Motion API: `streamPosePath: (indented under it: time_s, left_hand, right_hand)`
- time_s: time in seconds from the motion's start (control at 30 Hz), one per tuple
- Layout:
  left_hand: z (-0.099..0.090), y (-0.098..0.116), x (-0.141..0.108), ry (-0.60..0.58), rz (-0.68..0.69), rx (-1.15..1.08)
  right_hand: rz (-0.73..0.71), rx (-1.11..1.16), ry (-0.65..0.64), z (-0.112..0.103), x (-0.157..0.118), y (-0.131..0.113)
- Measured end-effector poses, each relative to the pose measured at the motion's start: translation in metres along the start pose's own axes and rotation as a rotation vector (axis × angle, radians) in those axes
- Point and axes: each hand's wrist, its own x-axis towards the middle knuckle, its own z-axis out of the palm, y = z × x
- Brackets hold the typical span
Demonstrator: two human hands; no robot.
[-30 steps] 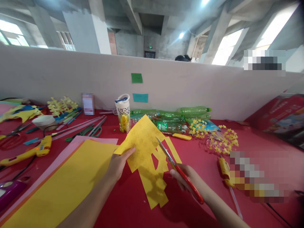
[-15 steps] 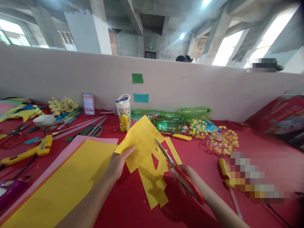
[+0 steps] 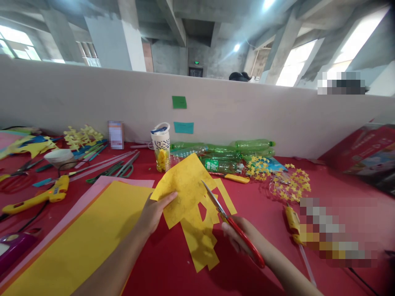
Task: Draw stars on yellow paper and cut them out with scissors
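Observation:
My left hand (image 3: pixel 159 209) pinches the left edge of a yellow sheet (image 3: pixel 182 181), thumb on top. Faint drawn outlines mark the sheet. My right hand (image 3: pixel 242 234) grips red-handled scissors (image 3: pixel 212 196), whose blades point up and left over the sheet's right edge. The blades look closed or nearly so. Beneath and beside the held sheet lie yellow offcuts (image 3: pixel 197 246) with gaps cut in them. A stack of yellow, orange and pink sheets (image 3: pixel 92 222) is under my left forearm.
Green plastic bottles (image 3: pixel 226 165) and a patterned cup (image 3: pixel 162 144) stand along the white partition. Yellow stars (image 3: pixel 293 181) lie at the right. Yellow glue guns (image 3: pixel 57 191) lie on both sides, and a yellow cutter knife (image 3: pixel 237 178) is behind the offcuts.
The held sheet has shifted slightly right, its top corner a little lower. My left hand moves with it. The scissors stay almost in place.

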Motion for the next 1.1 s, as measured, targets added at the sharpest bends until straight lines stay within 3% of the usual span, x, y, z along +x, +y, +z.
streamPosePath:
  time_s: [0.2,0.53,0.8,1.1]
  left_hand:
    - [0.001,-0.001,0.0,0.001,0.04,-0.004]
    - [-0.001,-0.002,0.0,-0.056,-0.025,-0.013]
    - [-0.001,0.0,0.0,-0.048,-0.049,-0.017]
    - [0.0,-0.004,-0.002,-0.141,-0.106,-0.032]
  right_hand:
    - [0.071,0.02,0.037,0.002,0.002,0.004]
    - [0.135,0.062,0.083,0.005,0.001,-0.009]
    - [0.076,0.074,0.009,0.005,0.001,0.0]
    - [0.056,0.07,-0.004,0.006,0.002,0.008]
